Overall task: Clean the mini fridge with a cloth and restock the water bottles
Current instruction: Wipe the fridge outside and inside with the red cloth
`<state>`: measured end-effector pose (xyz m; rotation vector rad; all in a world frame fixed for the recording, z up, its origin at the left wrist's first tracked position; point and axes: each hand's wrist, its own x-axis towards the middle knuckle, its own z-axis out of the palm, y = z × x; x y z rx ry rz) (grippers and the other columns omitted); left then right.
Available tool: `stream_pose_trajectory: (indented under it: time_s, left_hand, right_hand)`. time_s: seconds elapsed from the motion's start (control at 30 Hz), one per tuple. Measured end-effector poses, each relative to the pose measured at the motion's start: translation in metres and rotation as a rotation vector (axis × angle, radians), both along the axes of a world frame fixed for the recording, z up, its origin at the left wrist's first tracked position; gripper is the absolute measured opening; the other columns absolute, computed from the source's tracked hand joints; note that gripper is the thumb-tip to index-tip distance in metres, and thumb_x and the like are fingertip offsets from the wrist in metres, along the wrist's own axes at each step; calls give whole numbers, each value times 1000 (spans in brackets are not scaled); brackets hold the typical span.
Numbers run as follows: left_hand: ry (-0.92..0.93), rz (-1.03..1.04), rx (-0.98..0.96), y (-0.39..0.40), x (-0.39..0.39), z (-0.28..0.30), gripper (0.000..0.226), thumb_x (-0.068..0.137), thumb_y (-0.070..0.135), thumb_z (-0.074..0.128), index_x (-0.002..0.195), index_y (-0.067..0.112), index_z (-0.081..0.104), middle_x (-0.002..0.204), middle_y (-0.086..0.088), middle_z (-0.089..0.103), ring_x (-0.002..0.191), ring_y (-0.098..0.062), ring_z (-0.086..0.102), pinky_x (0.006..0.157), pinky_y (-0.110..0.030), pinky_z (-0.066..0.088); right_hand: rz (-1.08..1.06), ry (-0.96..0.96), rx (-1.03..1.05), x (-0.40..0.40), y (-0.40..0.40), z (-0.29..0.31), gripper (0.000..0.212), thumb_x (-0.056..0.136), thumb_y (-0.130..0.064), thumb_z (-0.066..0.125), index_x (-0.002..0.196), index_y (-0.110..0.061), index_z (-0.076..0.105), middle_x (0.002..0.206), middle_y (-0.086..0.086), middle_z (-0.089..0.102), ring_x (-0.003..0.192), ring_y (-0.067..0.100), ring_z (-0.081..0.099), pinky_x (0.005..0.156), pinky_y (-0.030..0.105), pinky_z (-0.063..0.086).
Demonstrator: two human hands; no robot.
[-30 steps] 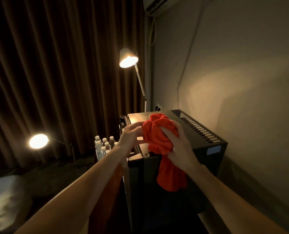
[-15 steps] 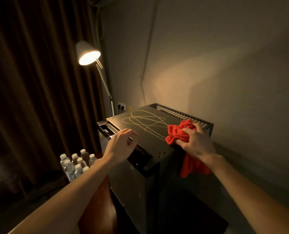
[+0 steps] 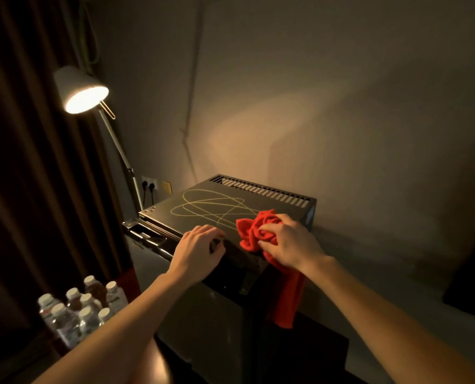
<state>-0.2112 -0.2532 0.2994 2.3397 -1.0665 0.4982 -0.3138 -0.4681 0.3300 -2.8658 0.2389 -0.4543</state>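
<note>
- Water bottles [image 3: 81, 314]: clustered on the floor at lower left, beside the fridge. Judged light, smooth and rigid enough; take hold round the body below the cap.
- Left hand [image 3: 196, 252]: fingers curled over the front top edge of the mini fridge [image 3: 203, 322], bracing it.
- Right hand [image 3: 289, 245]: grips the bunched red cloth [image 3: 254, 231] against the fridge top, one end hanging down the side. Cloth is soft and limp; hold it wadded.
- Pale scribble marks [image 3: 211, 209] lie farther back on the top.
</note>
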Motion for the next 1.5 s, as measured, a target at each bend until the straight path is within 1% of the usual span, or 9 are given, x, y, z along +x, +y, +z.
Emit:
stream_pose_trajectory:
  time_s: [0.33,0.4,0.57,0.67,0.83,1.0,1.1,1.33,1.5]
  left_hand:
    - [-10,-27,64,-24,33,3,31,92,29,58,121,25,64,123,8,63,118,-11,54,104,-36,43]
    - [-11,-9,34,-20,44,2,30,90,28,58,119,25,65,120,7,65,114,-12,57,100,-37,46]
    - [5,24,15,-13,81,8,26,88,28,60,112,25,67,116,6,67,110,-16,59,94,-39,48]
    - [26,48,-45,-19,106,11,34,78,35,53,104,23,70,110,3,70,106,-23,62,91,-37,47]
    - [8,-90,-39,-28,122,7,47,73,43,40,104,24,69,108,4,69,103,-22,61,88,-36,47]
    - [-53,-165,-17,-26,124,3,36,78,36,48,106,25,68,108,7,68,105,-16,61,91,-31,44]
    - [-53,-154,22,-25,123,5,40,78,38,45,108,24,67,111,6,68,107,-16,60,94,-32,45]
    - [-5,-69,50,-22,114,12,47,74,44,37,103,21,67,104,2,69,102,-23,63,89,-38,49]
    - [-22,-14,65,-2,107,12,47,76,46,40,105,22,68,108,3,69,105,-22,63,91,-36,49]
  right_hand:
    - [-310,7,26,89,-65,3,37,86,-45,63,120,-32,65,131,7,50,113,32,54,94,37,46]
    - [-274,16,33,98,-60,3,34,89,-38,62,121,-28,65,133,8,48,115,31,53,95,34,42]
    - [-96,54,-65,86,-32,0,43,79,-52,62,121,-42,61,130,-1,56,112,27,57,94,42,49]
    - [49,49,-68,71,13,1,46,75,-45,60,121,-41,62,128,-2,59,112,25,58,96,40,48]
    - [89,94,-54,78,45,4,49,81,-41,62,130,-39,56,146,-5,45,127,21,49,105,40,40]
    - [-159,200,27,127,1,7,61,76,-69,53,133,-54,38,155,-10,26,137,28,38,105,68,28]
    - [-229,202,51,143,6,0,62,77,-68,53,135,-53,38,155,-5,26,140,35,28,106,73,18]
    - [14,147,-125,88,68,4,50,79,-48,50,127,-39,53,134,1,50,128,29,41,111,51,27]
    - [174,213,-167,47,54,9,59,87,-47,53,143,-45,35,157,-5,26,143,24,24,116,49,21]
